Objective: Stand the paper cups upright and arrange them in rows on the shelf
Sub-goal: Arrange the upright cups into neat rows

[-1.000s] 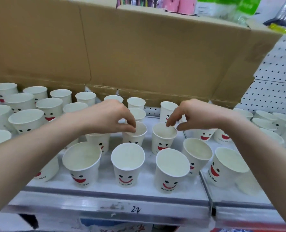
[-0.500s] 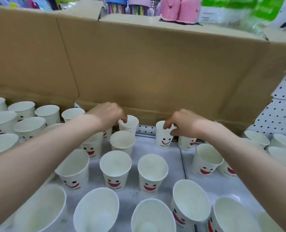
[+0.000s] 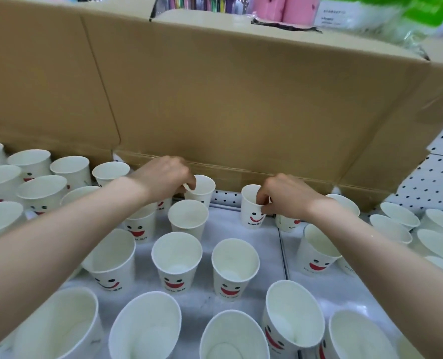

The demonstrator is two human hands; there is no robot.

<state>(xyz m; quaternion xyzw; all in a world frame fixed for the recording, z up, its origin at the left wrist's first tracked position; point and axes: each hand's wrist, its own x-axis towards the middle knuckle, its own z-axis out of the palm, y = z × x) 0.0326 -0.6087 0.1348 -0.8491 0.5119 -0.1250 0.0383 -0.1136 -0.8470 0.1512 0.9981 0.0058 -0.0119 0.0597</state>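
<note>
The left hand (image 3: 163, 177) pinches the rim of a white paper cup (image 3: 202, 190), with its fingers curled on the near edge. The right hand (image 3: 285, 198) pinches the rim of a smiley cup (image 3: 251, 212) the same way, with one fingertip dipped inside. Both cups stand upright at the back of the white shelf (image 3: 223, 225), a little apart, just in front of a big cardboard box (image 3: 241, 99). Many other cups (image 3: 176, 263) with red smiles stand upright in front and on both sides. A white pegboard (image 3: 435, 182) shows at the right.
</note>
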